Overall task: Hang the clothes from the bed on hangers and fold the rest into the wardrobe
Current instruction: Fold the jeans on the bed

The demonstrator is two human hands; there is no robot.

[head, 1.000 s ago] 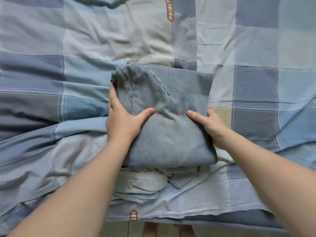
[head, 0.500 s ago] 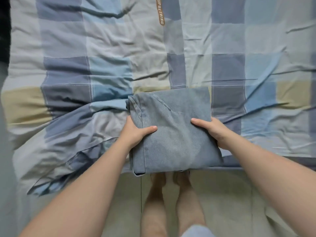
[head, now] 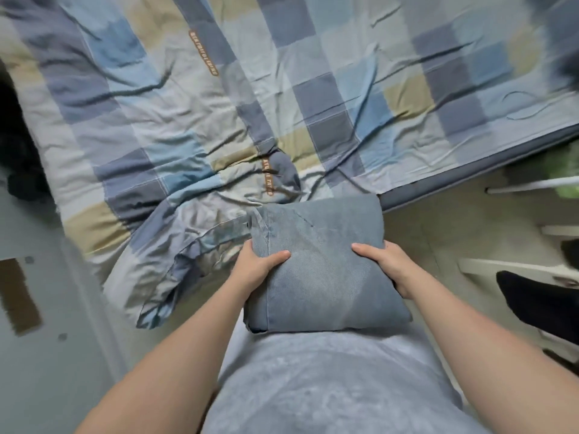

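Beside the bed [head: 313, 89], left grip [head: 255, 269] and right grip [head: 388, 264] clasp the folded denim [head: 319, 277].

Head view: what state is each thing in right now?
denim garment: folded square, held in the air at both sides.
left hand: grips the garment's left edge, thumb on top.
right hand: grips its right edge, thumb on top.
checked bed cover: rumpled, corner hanging over the edge.
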